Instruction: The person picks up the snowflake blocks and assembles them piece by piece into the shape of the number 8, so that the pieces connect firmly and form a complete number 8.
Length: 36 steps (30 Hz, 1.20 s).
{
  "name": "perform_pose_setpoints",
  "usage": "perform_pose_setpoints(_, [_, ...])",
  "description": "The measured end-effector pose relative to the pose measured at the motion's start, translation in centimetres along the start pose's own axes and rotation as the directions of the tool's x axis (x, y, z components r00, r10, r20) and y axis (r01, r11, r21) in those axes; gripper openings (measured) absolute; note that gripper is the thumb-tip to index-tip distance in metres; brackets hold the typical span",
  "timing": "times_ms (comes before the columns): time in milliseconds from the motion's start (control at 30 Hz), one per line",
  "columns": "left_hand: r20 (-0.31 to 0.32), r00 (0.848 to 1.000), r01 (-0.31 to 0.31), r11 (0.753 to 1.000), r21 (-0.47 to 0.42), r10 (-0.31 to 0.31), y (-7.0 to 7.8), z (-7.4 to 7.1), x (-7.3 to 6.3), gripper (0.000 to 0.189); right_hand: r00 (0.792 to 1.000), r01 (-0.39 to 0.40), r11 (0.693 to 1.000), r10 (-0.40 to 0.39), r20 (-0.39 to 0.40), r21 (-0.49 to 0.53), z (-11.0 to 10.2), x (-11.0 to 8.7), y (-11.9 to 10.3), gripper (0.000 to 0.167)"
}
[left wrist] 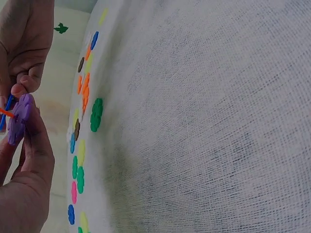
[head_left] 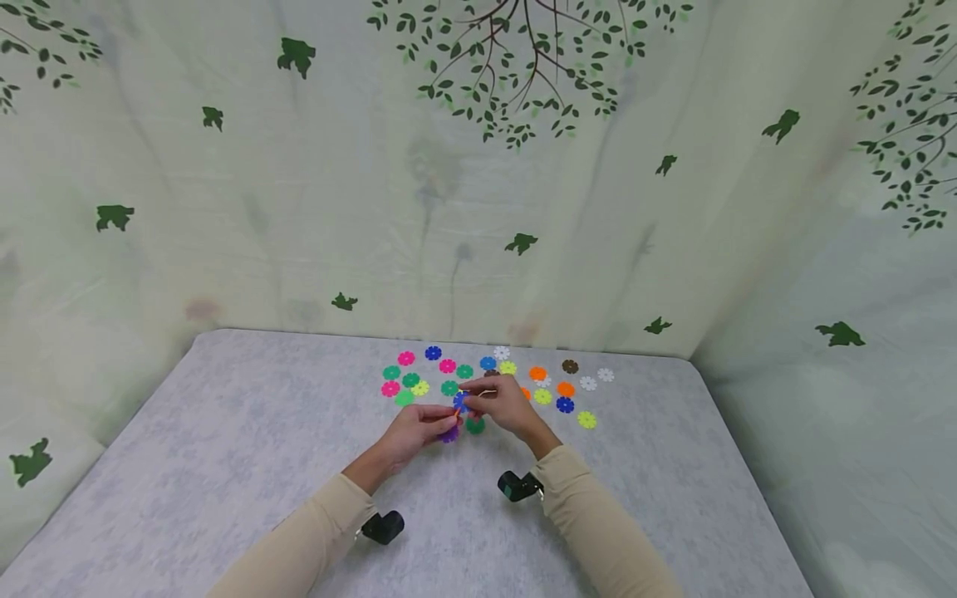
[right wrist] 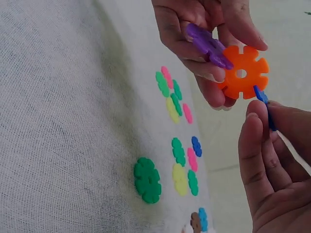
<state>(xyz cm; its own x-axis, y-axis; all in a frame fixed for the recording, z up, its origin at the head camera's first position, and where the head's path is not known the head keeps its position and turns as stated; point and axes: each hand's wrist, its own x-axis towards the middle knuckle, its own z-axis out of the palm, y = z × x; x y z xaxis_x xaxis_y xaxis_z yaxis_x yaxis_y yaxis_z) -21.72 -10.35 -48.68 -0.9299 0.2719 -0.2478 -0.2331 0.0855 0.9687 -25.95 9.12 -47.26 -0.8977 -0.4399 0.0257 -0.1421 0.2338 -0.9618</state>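
My left hand [head_left: 409, 433] holds a purple notched plastic disc [right wrist: 209, 46] between thumb and fingers. An orange notched disc [right wrist: 255, 83] stands crosswise to the purple one, their edges slotted together. My right hand [head_left: 510, 405] pinches a blue notched disc [right wrist: 267, 109] by its edge. This blue disc touches the orange disc's lower rim at a slot; how deep it sits, I cannot tell. The left wrist view shows the purple disc from its flat side, with only a sliver of orange. Below the hands, a green disc [right wrist: 147, 179] lies on the table.
Several loose notched discs lie spread along the back of the grey cloth-covered table [head_left: 224, 432], including a pink disc [head_left: 406, 358], a brown disc [head_left: 571, 366] and a yellow disc [head_left: 587, 420]. A leaf-printed curtain [head_left: 419, 274] rises behind the back edge.
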Motion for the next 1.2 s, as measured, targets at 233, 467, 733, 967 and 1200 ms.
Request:
perform_pose_setpoints(233, [-0.059, 0.995, -0.075, 0.996, 0.05, 0.078, 0.1, 0.5, -0.1, 0.029, 0.996, 0.023, 0.997, -0.016, -0.087, 0.076, 0.6, -0.7, -1.2, 0.019])
perform_pose_setpoints(467, [-0.111, 0.988, -0.104, 0.993, 0.063, 0.111, 0.2, 1.0, -0.4, 0.026, 0.997, 0.02, 0.999, -0.016, -0.077, 0.045, 0.9, -1.9, -3.4, 0.021])
perform_pose_setpoints(733, [-0.008, 0.998, -0.055, 0.997, 0.045, 0.055, 0.0, 0.9, -0.2, 0.035, 1.0, 0.013, 0.998, -0.014, -0.017, -0.059, 0.7, -2.0, -3.3, 0.02])
perform_pose_setpoints(967, [-0.148, 0.989, -0.018, 0.999, -0.03, 0.013, -0.5, 1.0, 0.4, 0.024, 0.998, -0.055, 0.998, 0.055, -0.014, 0.041, 1.1, -0.9, -0.4, 0.019])
perform_pose_setpoints(1200, [-0.216, 0.975, 0.047, 0.998, -0.046, -0.056, -1.1, 0.7, 0.8, 0.018, 0.984, -0.164, 0.976, 0.153, -0.088, -0.14, 0.5, -0.1, 2.8, 0.021])
